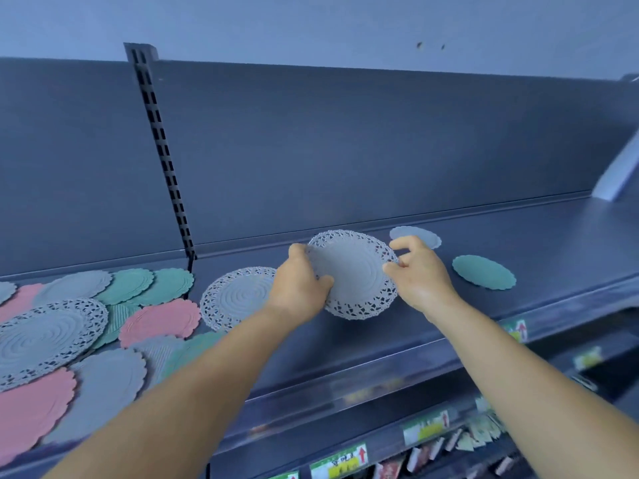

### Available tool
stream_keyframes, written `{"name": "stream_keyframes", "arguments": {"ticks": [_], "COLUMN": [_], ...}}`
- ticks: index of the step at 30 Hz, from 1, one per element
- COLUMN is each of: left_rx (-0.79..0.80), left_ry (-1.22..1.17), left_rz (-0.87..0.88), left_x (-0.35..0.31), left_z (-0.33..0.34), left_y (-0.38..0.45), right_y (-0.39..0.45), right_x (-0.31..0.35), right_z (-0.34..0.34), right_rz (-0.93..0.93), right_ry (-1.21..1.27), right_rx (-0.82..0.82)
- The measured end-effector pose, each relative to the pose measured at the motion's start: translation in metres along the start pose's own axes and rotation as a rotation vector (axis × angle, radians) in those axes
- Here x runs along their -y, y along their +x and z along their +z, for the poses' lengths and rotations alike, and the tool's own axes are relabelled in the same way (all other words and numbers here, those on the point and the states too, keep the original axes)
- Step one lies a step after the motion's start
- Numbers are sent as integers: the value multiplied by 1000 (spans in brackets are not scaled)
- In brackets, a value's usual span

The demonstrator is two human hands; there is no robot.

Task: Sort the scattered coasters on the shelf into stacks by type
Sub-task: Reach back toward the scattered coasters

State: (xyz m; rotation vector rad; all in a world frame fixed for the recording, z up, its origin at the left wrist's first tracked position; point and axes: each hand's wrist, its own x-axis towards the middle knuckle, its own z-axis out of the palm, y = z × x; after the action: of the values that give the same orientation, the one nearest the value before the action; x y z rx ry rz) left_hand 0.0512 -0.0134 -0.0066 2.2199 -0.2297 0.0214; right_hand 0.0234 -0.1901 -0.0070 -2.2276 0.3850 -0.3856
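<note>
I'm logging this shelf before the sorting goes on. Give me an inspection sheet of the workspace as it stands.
Surface: dark shelf, back panel behind.
Job's things: grey lace-edged coaster held up in both hands; another lace-edged coaster lying flat beside it; small grey coaster and small green coaster lying apart at right; mixed pile of pink, green and grey coasters overlapping at left.
Clutter: nothing seen.
Grips: left hand holds the coaster's left edge; right hand pinches its right edge.
Cables: nothing seen.
Surroundings: price labels on lower shelf rails; slotted upright.
</note>
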Motion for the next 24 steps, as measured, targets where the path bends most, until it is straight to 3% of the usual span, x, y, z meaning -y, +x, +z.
{"name": "stream_keyframes", "arguments": {"ticks": [4,8,14,20,24], "left_rx": [125,200,162,22,-38], "left_ry": [189,309,548,606,611], "left_rz": [0,-17,-1,35,-82], "left_x": [-30,-46,-43,-28,-6], "left_z": [52,89,94,72,35], "left_y": [6,14,16,-1,-14], "right_y": [18,34,46,32,23], "right_x": [-36,-64,-72,-36,-11], "right_z": [-34,-53,-54,-28,0], "right_rz": [42,69,-81,-357,-438], "right_ry": [-154,-291,-587,-446,-403], "right_rx": [9,117,227,361,484]}}
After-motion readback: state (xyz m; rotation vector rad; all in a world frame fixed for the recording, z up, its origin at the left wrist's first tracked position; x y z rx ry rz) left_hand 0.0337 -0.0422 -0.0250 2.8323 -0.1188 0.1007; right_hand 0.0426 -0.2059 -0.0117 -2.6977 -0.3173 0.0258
